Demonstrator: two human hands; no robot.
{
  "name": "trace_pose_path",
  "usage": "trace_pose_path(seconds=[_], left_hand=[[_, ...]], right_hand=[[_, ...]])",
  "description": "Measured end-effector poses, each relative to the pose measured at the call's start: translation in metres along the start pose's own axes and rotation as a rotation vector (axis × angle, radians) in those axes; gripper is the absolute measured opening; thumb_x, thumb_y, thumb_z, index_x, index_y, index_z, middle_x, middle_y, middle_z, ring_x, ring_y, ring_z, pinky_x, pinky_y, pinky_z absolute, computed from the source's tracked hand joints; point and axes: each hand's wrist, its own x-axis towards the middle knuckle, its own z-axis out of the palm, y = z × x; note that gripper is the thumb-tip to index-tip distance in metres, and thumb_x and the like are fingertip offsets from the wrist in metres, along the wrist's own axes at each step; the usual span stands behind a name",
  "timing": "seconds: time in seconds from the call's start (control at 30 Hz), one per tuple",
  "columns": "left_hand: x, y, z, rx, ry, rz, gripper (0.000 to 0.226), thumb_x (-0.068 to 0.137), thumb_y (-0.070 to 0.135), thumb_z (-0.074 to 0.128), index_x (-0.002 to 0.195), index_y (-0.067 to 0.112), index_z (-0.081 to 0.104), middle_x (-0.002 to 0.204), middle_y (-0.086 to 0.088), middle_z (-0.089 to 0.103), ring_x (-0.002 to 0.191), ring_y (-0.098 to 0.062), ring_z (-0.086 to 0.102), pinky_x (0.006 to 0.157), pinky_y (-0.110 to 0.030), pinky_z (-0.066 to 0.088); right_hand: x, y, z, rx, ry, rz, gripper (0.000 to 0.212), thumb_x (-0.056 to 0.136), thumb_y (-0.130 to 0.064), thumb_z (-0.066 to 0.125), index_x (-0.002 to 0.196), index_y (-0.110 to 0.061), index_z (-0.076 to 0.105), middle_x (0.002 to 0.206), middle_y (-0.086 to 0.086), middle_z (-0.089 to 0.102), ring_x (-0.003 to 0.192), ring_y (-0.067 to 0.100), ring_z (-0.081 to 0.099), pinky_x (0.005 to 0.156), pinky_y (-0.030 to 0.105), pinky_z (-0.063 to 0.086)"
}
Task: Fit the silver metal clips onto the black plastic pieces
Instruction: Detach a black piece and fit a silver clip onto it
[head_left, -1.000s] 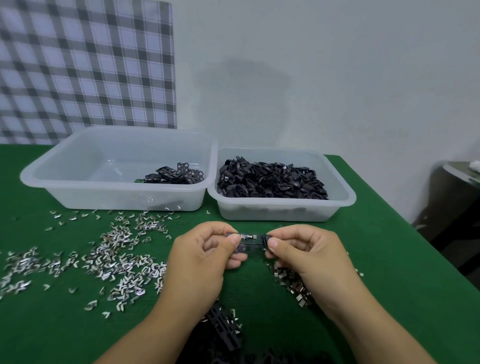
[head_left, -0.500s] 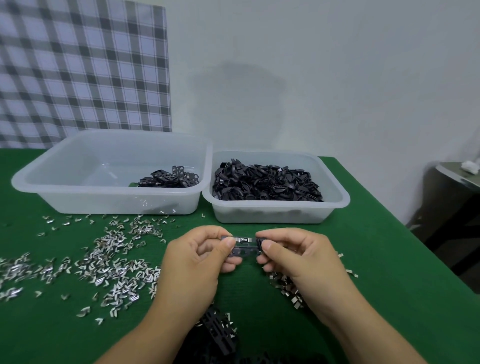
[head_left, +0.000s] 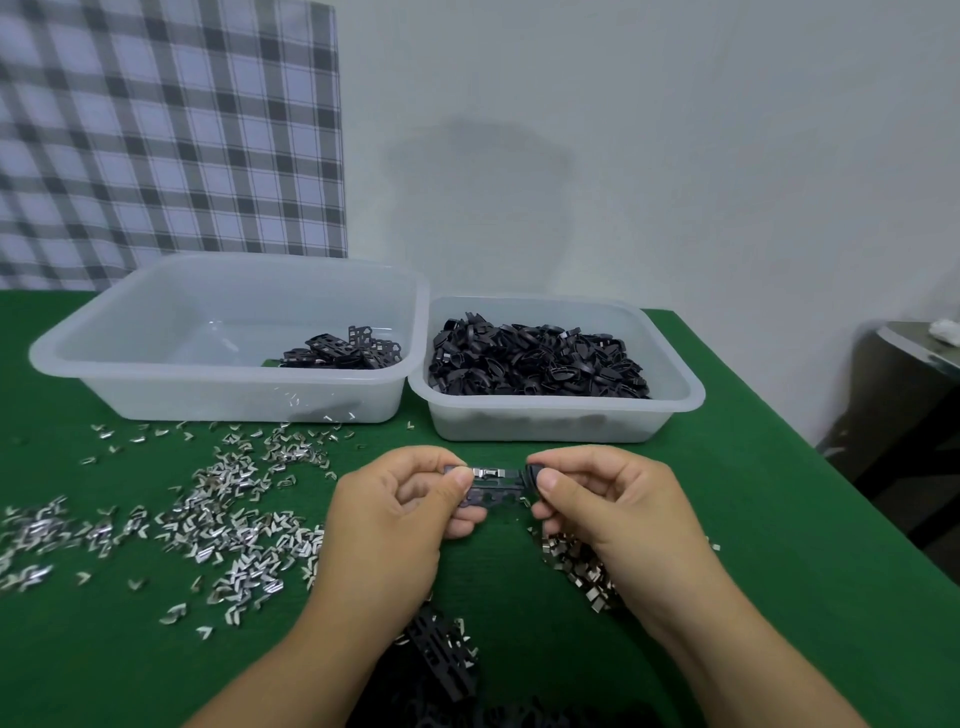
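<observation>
While the green table (head_left: 753, 519) is littered with loose clips (head_left: 228, 525), both hands pinch one black plastic piece (head_left: 493, 491) lying left-to-right, left hand (head_left: 387, 525) and right hand (head_left: 618, 514) at opposite ends, silver clip (head_left: 488, 473) seated on top.

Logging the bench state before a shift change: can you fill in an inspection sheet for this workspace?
Surface: green table cover, strewn with parts.
Job's things: black plastic piece with a silver clip on its top edge, held above the table; loose clips; left tub nearly empty, right tub full of black parts.
Clutter: black strips near the wrists.
Grippers: left hand and right hand pinch the piece's ends.
Cables: nothing seen.
Surroundings: plaid cloth, white wall.
</observation>
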Motion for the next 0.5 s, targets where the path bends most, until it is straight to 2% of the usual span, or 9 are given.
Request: trace_pose_path(seconds=[0.33, 0.5], left_hand=[[-0.0008, 0.0032, 0.0009, -0.010, -0.017, 0.010, 0.011, 0.084, 0.005, 0.067, 0.077, 0.014, 0.070, 0.061, -0.008, 0.071, 0.060, -0.017, 0.072, 0.054, -0.016, 0.053], [-0.0003, 0.0031, 0.0000, 0.000, -0.052, 0.027, 0.012, 0.085, 0.004, 0.064, 0.080, 0.014, 0.070, 0.063, -0.009, 0.071, 0.061, -0.016, 0.072, 0.056, -0.016, 0.054]], right_hand=[[0.0002, 0.0007, 0.0004, -0.022, -0.006, 0.017, 0.015, 0.080, -0.001, 0.067, 0.078, -0.013, 0.075, 0.066, 0.010, 0.070, 0.059, 0.013, 0.064, 0.056, 0.018, 0.050], [0.0001, -0.0018, 0.0035, -0.111, -0.004, -0.028, 0.014, 0.081, -0.003, 0.065, 0.084, -0.014, 0.073, 0.064, 0.006, 0.070, 0.057, 0.008, 0.062, 0.056, 0.015, 0.049]])
